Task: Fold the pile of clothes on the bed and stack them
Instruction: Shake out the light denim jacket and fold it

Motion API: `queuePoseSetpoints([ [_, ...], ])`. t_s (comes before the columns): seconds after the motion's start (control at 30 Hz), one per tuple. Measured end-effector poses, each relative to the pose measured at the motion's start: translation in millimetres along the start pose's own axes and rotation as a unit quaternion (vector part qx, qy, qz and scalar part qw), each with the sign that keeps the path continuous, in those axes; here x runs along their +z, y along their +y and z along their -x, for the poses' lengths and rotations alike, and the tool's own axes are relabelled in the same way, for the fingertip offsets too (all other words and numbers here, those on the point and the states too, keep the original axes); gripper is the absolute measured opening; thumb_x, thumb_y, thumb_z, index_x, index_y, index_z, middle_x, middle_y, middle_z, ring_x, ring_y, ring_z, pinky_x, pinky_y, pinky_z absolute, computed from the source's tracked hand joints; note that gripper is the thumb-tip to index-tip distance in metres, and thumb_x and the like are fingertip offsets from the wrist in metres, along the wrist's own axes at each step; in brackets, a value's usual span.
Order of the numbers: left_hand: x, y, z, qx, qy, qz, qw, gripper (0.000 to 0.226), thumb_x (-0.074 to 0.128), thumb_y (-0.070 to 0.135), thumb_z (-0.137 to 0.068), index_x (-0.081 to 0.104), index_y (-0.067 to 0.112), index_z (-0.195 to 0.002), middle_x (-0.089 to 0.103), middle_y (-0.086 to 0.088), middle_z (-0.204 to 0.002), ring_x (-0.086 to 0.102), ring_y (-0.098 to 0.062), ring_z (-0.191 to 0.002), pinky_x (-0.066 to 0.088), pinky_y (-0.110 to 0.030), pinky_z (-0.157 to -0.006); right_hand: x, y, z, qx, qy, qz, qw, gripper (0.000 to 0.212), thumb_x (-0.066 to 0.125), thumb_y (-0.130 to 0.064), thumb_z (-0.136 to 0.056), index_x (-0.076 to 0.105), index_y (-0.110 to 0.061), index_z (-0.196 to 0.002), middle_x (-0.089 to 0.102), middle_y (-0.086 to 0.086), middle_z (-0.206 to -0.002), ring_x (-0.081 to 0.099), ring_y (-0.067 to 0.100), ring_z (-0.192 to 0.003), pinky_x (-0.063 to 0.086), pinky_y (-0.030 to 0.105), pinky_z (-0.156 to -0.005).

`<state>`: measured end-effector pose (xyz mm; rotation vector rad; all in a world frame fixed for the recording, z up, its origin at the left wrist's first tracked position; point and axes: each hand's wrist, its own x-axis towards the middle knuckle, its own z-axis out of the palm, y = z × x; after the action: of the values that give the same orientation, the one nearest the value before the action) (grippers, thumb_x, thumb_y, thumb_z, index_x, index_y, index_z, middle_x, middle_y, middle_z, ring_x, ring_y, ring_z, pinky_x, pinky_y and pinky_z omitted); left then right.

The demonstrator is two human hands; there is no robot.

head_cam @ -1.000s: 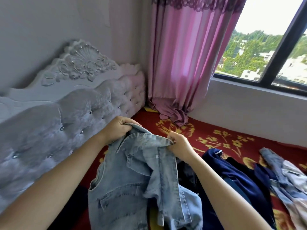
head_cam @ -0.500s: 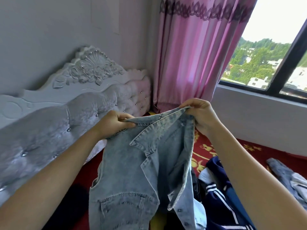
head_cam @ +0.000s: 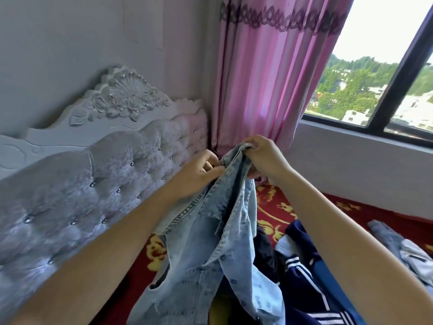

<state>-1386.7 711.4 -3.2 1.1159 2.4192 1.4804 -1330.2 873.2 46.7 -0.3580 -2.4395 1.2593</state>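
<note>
The right hand (head_cam: 264, 158) has its fingers curled over the top edge of the light-wash denim jacket (head_cam: 210, 242), clamping a bunched fold of it. The left hand (head_cam: 199, 174), just beside it at 9 o'clock, pinches the neighbouring edge between thumb and fingers. The two grips are nearly touching, so the jacket hangs from them in a narrow drape towards 6 o'clock, raised above the red floral bedspread (head_cam: 276, 207).

The denim looks thick and fairly heavy. I judge it will hold a crease and resist slipping, but its seams and buttons add bulk. It would be best held at the shoulder seams or collar corners, with the hands spread apart so the panels fall flat.

At 4 o'clock from the jacket lies a navy garment with white stripes (head_cam: 311, 277). A grey garment (head_cam: 398, 249) lies farther out at 3 o'clock, and both are unfolded.
</note>
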Motion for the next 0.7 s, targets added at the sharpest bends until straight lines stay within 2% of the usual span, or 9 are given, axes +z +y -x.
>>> queuePoseSetpoints([
  [0.07, -1.2, -11.9, 5.9, -0.018, -0.107, 0.037, 0.993, 0.045, 0.054, 0.054, -0.079, 0.038, 0.037, -0.119, 0.051, 0.018, -0.102, 0.053, 0.0, -0.091, 0.04, -0.015, -0.072, -2.6, 4.1, 5.0, 0.04, -0.024, 0.022, 0.999, 0.016, 0.038, -0.01, -0.095, 0.054, -0.011, -0.097, 0.06, 0.016, -0.094, 0.067, 0.037, -0.073, 0.058, 0.05, -0.064],
  [0.13, 12.8, -34.7, 11.3, 0.004, -0.13, 0.001, 0.992, 0.063, 0.056, 0.05, -0.066, 0.035, 0.041, -0.125, 0.052, 0.02, -0.112, 0.053, 0.008, -0.1, 0.043, -0.015, -0.079, -1.4, 6.8, 9.4, 0.071, -0.029, -0.005, 0.997, 0.022, 0.032, -0.011, -0.097, 0.053, -0.009, -0.09, 0.061, 0.019, -0.077, 0.065, 0.035, -0.06, 0.057, 0.051, -0.063],
  [0.2, 30.0, -53.3, 12.1, 0.007, -0.069, -0.019, 0.997, 0.047, 0.052, 0.05, -0.06, 0.05, 0.034, -0.105, 0.057, 0.018, -0.096, 0.054, 0.014, -0.082, 0.041, -0.011, -0.07, 2.5, 8.6, 11.0, 0.077, -0.027, -0.024, 0.996, 0.027, 0.031, -0.011, -0.097, 0.055, -0.011, -0.086, 0.062, 0.015, -0.065, 0.062, 0.029, -0.052, 0.057, 0.041, -0.059],
  [0.3, 27.1, -54.8, 10.2, -0.001, 0.033, 0.01, 0.999, 0.026, 0.057, 0.042, -0.072, 0.052, 0.019, -0.062, 0.049, 0.008, -0.057, 0.046, 0.003, -0.048, 0.03, -0.017, -0.048, 10.1, 19.1, 10.3, 0.052, 0.004, -0.055, 0.997, 0.025, 0.037, -0.003, -0.094, 0.06, -0.008, -0.099, 0.063, 0.006, -0.069, 0.063, 0.019, -0.058, 0.054, 0.03, -0.061],
  [0.37, 10.5, -54.5, 8.7, 0.011, 0.094, 0.047, 0.994, 0.025, 0.064, 0.028, -0.078, 0.057, 0.015, -0.058, 0.051, 0.004, -0.053, 0.043, 0.003, -0.05, 0.033, -0.023, -0.051, 8.8, 30.1, 13.8, 0.049, -0.011, -0.115, 0.992, 0.027, 0.044, 0.003, -0.09, 0.06, -0.006, -0.109, 0.063, 0.002, -0.079, 0.06, 0.01, -0.067, 0.051, 0.018, -0.059],
  [0.43, -8.3, -46.6, 9.2, 0.032, 0.136, 0.042, 0.989, 0.02, 0.065, 0.033, -0.074, 0.068, 0.015, -0.065, 0.057, -0.003, -0.065, 0.052, -0.009, -0.065, 0.041, -0.028, -0.06, 7.4, 48.7, 21.2, 0.046, -0.058, -0.181, 0.981, 0.042, 0.046, 0.009, -0.086, 0.054, -0.014, -0.12, 0.063, -0.003, -0.093, 0.058, 0.005, -0.079, 0.047, 0.011, -0.057],
  [0.5, -23.9, -31.4, 10.7, 0.061, 0.159, 0.025, 0.985, 0.019, 0.068, 0.029, -0.077, 0.074, 0.012, -0.085, 0.061, 0.003, -0.066, 0.056, -0.007, -0.07, 0.044, -0.025, -0.064, 17.1, 83.0, 29.7, 0.05, -0.084, -0.237, 0.967, 0.066, 0.046, 0.017, -0.079, 0.041, -0.021, -0.132, 0.06, -0.002, -0.113, 0.055, 0.009, -0.1, 0.046, 0.012, -0.063],
  [0.63, -48.2, 7.9, 8.0, 0.137, 0.169, -0.059, 0.974, 0.029, 0.065, 0.005, -0.084, 0.062, 0.014, -0.111, 0.055, 0.043, -0.062, 0.055, 0.021, -0.068, 0.039, 0.0, -0.064, 61.1, 153.8, 61.8, -0.001, -0.197, -0.103, 0.975, 0.089, 0.071, 0.003, -0.068, 0.028, -0.033, -0.138, 0.04, -0.013, -0.138, 0.033, 0.004, -0.131, 0.039, 0.022, -0.103],
  [0.7, -59.6, 24.1, 8.6, 0.165, 0.158, -0.092, 0.969, 0.028, 0.066, 0.009, -0.084, 0.063, 0.02, -0.109, 0.063, 0.036, -0.073, 0.057, 0.019, -0.072, 0.041, -0.002, -0.068, 82.4, 172.6, 76.3, 0.01, -0.232, -0.076, 0.97, 0.083, 0.073, 0.002, -0.075, 0.026, -0.033, -0.134, 0.039, -0.021, -0.132, 0.037, -0.004, -0.126, 0.037, 0.015, -0.101],
])
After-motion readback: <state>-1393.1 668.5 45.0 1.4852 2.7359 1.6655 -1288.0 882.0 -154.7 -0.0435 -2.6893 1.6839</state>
